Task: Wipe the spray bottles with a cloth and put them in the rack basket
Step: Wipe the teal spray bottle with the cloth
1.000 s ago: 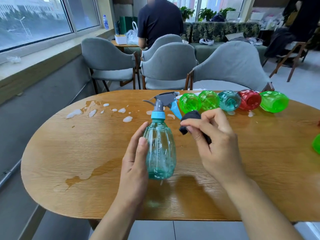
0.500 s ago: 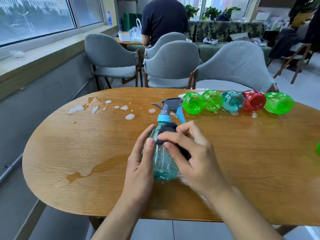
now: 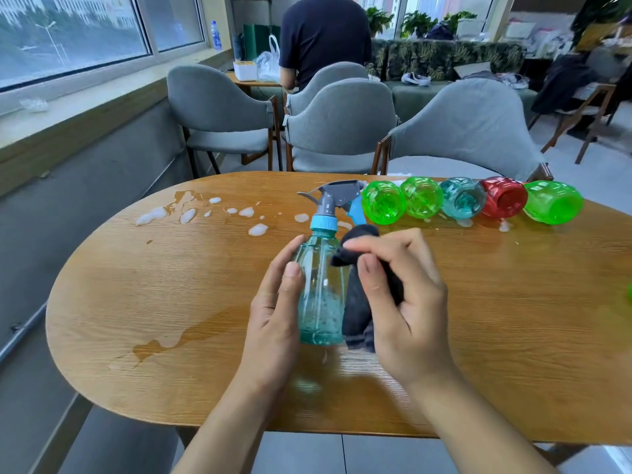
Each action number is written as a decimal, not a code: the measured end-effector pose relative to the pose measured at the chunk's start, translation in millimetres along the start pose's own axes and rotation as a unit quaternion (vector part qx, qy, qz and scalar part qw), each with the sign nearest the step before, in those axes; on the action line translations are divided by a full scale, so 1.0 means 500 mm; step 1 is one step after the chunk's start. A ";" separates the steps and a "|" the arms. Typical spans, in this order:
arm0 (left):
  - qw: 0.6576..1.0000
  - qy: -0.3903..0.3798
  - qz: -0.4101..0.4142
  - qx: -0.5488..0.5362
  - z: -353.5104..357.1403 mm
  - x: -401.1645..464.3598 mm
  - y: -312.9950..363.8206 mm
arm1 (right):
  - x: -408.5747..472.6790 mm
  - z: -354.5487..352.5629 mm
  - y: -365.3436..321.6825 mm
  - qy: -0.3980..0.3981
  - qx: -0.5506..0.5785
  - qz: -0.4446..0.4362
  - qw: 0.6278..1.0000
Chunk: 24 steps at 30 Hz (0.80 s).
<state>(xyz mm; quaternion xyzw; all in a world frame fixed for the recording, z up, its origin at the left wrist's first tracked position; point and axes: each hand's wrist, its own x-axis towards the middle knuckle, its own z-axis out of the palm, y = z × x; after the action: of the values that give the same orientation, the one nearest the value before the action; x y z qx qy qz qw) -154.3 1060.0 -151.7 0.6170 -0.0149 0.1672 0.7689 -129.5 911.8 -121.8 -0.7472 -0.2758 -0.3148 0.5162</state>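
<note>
A teal spray bottle (image 3: 319, 289) with a grey trigger head stands upright in the middle of the wooden table (image 3: 143, 302). My left hand (image 3: 273, 313) holds its left side, fingers curled round the body. My right hand (image 3: 407, 295) grips a dark cloth (image 3: 357, 309) and presses it against the bottle's right side. Foam clings to the bottle's lower part. Along the far edge lie several more bottles on their sides: two green (image 3: 383, 201), a teal one (image 3: 461, 198), a red one (image 3: 504, 197) and another green one (image 3: 552, 202). No rack basket is in view.
Foam blobs and puddles (image 3: 191, 213) wet the table's far left, and a water streak (image 3: 160, 343) lies near the front left. Grey chairs (image 3: 342, 124) stand behind the table. A person in a dark shirt (image 3: 325, 35) sits beyond. A green object (image 3: 629, 290) peeks in at the right edge.
My right hand has carried the cloth from the bottle's front to its right side and drawn it downward. The left hand has kept its hold on the bottle.
</note>
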 end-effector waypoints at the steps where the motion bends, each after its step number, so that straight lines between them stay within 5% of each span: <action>1: 1.000 -0.009 0.000 0.002 0.003 -0.003 -0.001 | 0.007 0.003 0.005 0.004 -0.010 0.012 1.000; 12: 0.995 0.051 -0.054 -0.069 -0.028 0.017 0.007 | -0.067 0.032 0.013 -0.183 -0.086 -0.132 0.971; 18: 0.992 0.019 -0.072 -0.105 -0.026 0.010 0.016 | -0.034 -0.001 0.019 0.003 0.031 0.039 0.999; 24: 0.995 -0.009 -0.038 -0.091 -0.009 0.006 0.013 | -0.030 0.030 0.029 0.026 0.103 0.172 0.979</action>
<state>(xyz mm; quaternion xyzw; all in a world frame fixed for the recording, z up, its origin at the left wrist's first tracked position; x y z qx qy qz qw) -154.2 1066.3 -146.2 0.5461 -0.0131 0.1303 0.8274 -125.9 920.2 -145.9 -0.7180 -0.1608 -0.2101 0.6438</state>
